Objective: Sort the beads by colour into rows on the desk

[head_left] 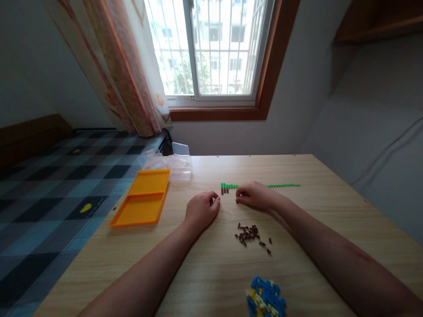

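Note:
A thin row of small green bricks runs across the far middle of the wooden table, with a few brown bricks set at its left end. My right hand rests on the table over the row, fingers curled and pinched on something I cannot make out. My left hand lies just left of the brown end, fingers curled in a loose fist. A loose pile of brown bricks lies nearer to me, below my right hand.
An orange two-part tray sits at the table's left, with clear plastic boxes behind it. A blue and yellow heap of bricks lies at the near edge. A checked bed cover is at the left, a window ahead.

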Tool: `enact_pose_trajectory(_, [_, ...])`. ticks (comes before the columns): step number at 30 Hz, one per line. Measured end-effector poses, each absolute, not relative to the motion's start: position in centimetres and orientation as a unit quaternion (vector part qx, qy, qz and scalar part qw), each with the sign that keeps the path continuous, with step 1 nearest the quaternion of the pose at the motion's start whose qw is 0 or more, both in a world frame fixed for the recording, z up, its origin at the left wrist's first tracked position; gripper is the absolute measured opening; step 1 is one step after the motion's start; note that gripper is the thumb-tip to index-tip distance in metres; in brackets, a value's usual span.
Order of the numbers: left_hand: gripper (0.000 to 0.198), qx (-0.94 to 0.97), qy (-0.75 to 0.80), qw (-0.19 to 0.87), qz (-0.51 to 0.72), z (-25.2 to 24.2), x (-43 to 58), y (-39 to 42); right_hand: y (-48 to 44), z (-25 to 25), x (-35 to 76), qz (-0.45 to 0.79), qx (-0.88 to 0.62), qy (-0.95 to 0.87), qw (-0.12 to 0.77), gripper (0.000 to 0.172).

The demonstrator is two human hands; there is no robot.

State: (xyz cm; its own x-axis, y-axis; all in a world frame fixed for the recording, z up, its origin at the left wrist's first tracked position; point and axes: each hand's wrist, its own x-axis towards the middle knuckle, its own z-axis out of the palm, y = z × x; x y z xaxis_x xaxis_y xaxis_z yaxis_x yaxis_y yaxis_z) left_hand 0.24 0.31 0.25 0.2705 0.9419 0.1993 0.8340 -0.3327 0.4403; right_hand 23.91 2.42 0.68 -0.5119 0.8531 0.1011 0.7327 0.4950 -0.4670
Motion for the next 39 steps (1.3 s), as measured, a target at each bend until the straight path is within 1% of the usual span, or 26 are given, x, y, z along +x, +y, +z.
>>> enact_pose_trajectory(5, [0.019,0.790,0.557,0.123,0.224,0.2,0.2,0.2,2.3,-0.1,23.7,0.152,-0.448,-0.855,0.212,0.012])
enact_pose_trajectory(8, [0.019,0.788,0.561,0.124,0.222,0.2,0.2,0.2,2.0,0.1,23.9,0.159,-0.434,-0.856,0.232,0.013])
enact_pose_trajectory(13, [0.019,0.788,0.562,0.122,0.219,0.2,0.2,0.3,1.7,0.4,24.1,0.181,-0.401,-0.868,0.231,0.016])
enact_pose_trajectory(20, [0.019,0.788,0.560,0.125,0.222,0.0,0.1,0.5,2.5,-1.1,23.8,0.120,-0.440,-0.852,0.256,0.021])
enact_pose_trajectory(27, [0.018,0.788,0.560,0.125,0.224,-0.1,0.2,0.5,2.7,-2.0,23.5,0.105,-0.463,-0.836,0.276,0.021])
enact_pose_trajectory(39, [0.019,0.790,0.561,0.120,0.216,0.1,0.2,0.4,3.2,-2.6,23.4,0.075,-0.451,-0.847,0.270,0.022])
